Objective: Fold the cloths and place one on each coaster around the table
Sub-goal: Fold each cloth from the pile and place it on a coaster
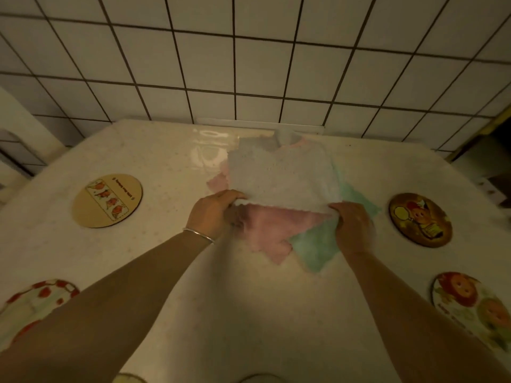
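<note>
Bare forearms — thin silver bangle (198,235)

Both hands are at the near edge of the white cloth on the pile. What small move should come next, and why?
Probably carry that near edge away from the body to fold the white cloth in half. The left hand and right hand each pinch a near corner, lifted off the pink cloth and green cloth. No coaster in view, such as the dark coaster, holds a cloth yet.
</note>
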